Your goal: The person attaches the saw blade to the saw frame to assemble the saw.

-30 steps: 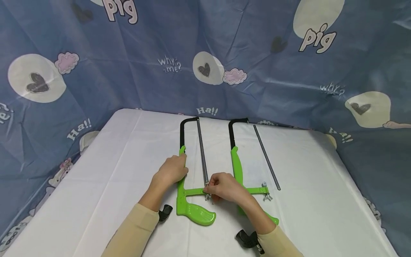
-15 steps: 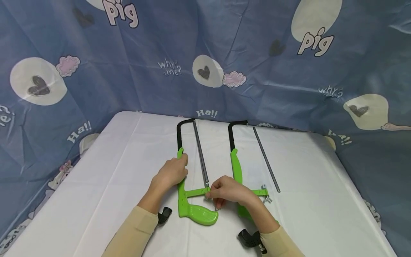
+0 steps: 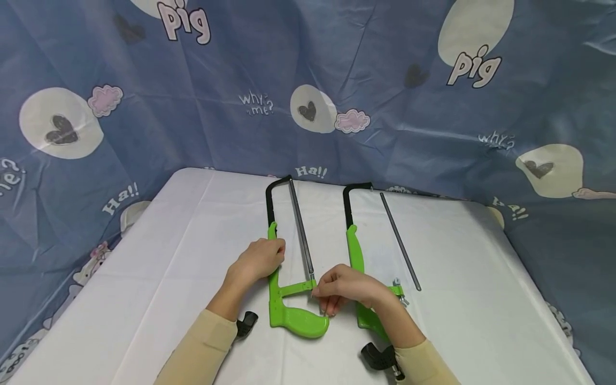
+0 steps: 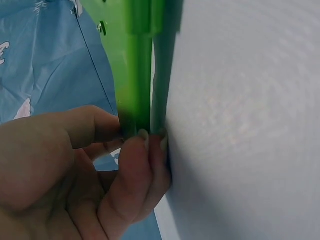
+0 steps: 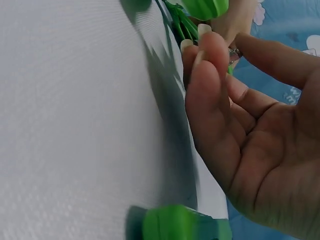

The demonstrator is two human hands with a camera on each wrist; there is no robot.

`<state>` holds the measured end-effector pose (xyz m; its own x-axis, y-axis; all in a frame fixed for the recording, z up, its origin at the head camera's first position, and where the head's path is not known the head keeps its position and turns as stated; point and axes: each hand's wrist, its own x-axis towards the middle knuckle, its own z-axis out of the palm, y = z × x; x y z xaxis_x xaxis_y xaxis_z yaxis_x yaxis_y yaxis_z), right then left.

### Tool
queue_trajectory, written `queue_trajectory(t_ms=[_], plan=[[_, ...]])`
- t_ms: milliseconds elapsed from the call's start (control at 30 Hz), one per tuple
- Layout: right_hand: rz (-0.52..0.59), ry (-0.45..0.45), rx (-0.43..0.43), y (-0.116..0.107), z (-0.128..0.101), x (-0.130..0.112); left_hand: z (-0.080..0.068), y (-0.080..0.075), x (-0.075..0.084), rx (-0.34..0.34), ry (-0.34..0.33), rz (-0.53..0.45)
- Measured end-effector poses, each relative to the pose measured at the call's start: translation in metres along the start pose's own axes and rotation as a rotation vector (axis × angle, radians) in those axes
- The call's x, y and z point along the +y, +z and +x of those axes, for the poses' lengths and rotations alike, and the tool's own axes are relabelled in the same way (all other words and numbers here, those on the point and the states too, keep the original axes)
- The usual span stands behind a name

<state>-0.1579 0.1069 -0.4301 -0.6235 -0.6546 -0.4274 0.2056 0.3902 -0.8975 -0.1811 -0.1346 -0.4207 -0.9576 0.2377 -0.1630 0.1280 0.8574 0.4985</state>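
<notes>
Left hand [image 3: 257,260] grips green frame of left saw [image 3: 278,299], mid-bench, fingers curled round it. Right hand [image 3: 347,287] pinches small metal fitting at near end of blade [image 3: 300,233], just by handle. Second saw [image 3: 357,256] lies just right, partly under right wrist. Loose blade [image 3: 400,242] beyond it, toward right edge. Patterned blue cloth [image 3: 144,117] behind bench [image 3: 159,256].

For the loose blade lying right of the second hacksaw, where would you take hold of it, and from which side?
Probably pinch the loose blade near its near end, coming from above on its right. It lies flat and thin on the table, with bare cloth on that side; the second hacksaw crowds its left.
</notes>
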Motion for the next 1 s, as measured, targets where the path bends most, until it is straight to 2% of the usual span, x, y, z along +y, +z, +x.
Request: queue_trajectory(t_ms=[200, 433, 700, 1000], plan=[[-0.102, -0.015, 0.062, 0.0050, -0.0033, -0.0047, -0.0008, 0.0005, -0.0016, -0.002, -0.005, -0.016], [-0.094, -0.032, 0.004, 0.0065, -0.0063, -0.0088, -0.0023, -0.0008, -0.0032, -0.026, -0.018, -0.048], [-0.219, -0.034, 0.026, 0.0100, -0.0085, -0.0075, -0.0039, -0.0022, -0.0051, -0.058, -0.026, -0.084], [-0.179, -0.028, 0.012, 0.0071, -0.0039, -0.0049, -0.0015, -0.0042, -0.0042, -0.070, -0.027, -0.122]])
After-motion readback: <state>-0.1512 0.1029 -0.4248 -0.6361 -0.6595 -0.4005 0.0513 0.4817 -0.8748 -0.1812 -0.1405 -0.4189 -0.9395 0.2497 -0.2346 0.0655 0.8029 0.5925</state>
